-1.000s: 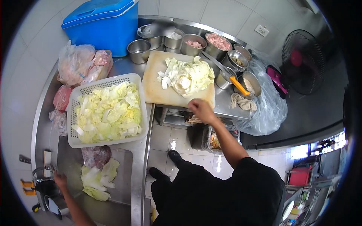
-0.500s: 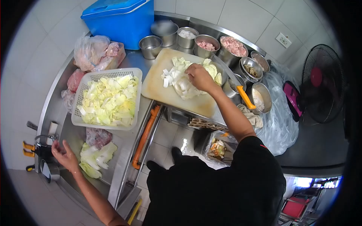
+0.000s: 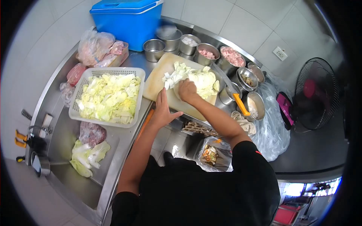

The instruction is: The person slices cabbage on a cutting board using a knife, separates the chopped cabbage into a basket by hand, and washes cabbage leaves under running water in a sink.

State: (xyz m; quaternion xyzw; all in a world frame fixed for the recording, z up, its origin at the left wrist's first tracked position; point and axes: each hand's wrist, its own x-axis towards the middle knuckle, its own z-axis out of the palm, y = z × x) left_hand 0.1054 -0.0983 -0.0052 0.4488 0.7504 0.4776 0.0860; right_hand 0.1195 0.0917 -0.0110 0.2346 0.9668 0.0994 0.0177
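Cabbage [image 3: 203, 81], partly cut in pieces, lies on the cutting board [image 3: 154, 81]. My right hand [image 3: 187, 90] is closed at the near side of the cabbage; what its fingers hold, if anything, is hidden. My left hand [image 3: 165, 111] has its fingers stretched and thumb apart, at the near edge of the board. A knife with an orange handle [image 3: 241, 104] rests across the metal bowls right of the board. To the left, a white basket [image 3: 141, 75] holds cut cabbage leaves [image 3: 107, 98].
Metal bowls with meat [image 3: 206, 52] line the back. A blue cooler [image 3: 126, 24] and bagged meat [image 3: 94, 49] stand at the back left. The sink [image 3: 64, 150] holds loose leaves [image 3: 88, 156]. On the right are a cloth [image 3: 244, 122], plastic bags [image 3: 269, 120] and a fan [image 3: 315, 94].
My left hand has moved from the sink area to the board's near edge. My right hand went from beside the board onto the cabbage, then to its near side. The view has shifted.
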